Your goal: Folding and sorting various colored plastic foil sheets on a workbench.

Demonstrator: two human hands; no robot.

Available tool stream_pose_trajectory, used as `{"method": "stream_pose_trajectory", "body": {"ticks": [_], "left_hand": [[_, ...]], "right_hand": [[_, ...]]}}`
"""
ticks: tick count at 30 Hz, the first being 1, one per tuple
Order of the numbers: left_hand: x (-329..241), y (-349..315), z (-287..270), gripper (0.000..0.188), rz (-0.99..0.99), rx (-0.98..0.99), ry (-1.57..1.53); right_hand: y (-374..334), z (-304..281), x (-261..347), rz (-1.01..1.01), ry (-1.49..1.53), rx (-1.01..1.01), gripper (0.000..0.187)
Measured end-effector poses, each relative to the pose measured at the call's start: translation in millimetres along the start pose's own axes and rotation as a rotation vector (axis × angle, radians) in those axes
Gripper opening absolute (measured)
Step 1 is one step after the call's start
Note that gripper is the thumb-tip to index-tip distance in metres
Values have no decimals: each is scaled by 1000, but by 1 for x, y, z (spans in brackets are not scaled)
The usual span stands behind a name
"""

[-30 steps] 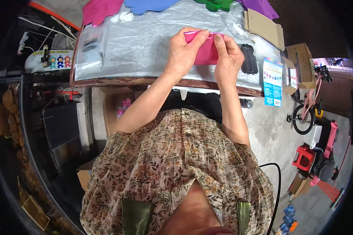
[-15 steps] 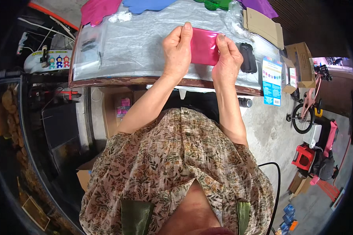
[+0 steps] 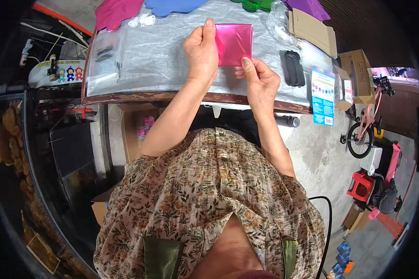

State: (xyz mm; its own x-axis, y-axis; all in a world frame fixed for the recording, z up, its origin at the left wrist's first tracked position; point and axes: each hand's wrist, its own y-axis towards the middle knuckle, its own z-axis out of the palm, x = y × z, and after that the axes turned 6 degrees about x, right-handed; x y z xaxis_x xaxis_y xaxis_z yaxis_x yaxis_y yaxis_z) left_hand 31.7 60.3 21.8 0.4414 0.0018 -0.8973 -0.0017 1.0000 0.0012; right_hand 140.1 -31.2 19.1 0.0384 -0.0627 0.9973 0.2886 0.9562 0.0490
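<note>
A shiny pink folded foil sheet (image 3: 234, 44), roughly square, is held up over the silver-covered table (image 3: 158, 69). My left hand (image 3: 203, 53) grips its left edge, thumb on the front and fingers behind. At the lower right corner, my right hand (image 3: 260, 79) pinches the sheet between thumb and fingers. Right of the hands lies a black oblong case (image 3: 293, 69) on the table. Whatever lies behind the foil is hidden.
Pink (image 3: 118, 11), blue (image 3: 174, 6) and purple (image 3: 308, 8) flat pieces lie along the far edge. Brown cardboard pieces (image 3: 314, 35) rest at the far right, above a printed blue-and-white card (image 3: 322, 95). Clear plastic bags (image 3: 108, 58) lie on the left.
Both hands have moved slightly left with the foil, and it shows as a taller square. My right hand has slid from its upper right edge to the lower right corner.
</note>
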Motion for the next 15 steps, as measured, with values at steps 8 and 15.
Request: {"method": "stream_pose_trajectory", "body": {"ticks": [8, 15], "left_hand": [[-2, -4, -4, 41, 148, 27, 280], [-7, -9, 0, 39, 298, 84, 463]], "right_hand": [[28, -35, 26, -72, -632, 206, 26], [48, -33, 63, -21, -575, 120, 24]]}}
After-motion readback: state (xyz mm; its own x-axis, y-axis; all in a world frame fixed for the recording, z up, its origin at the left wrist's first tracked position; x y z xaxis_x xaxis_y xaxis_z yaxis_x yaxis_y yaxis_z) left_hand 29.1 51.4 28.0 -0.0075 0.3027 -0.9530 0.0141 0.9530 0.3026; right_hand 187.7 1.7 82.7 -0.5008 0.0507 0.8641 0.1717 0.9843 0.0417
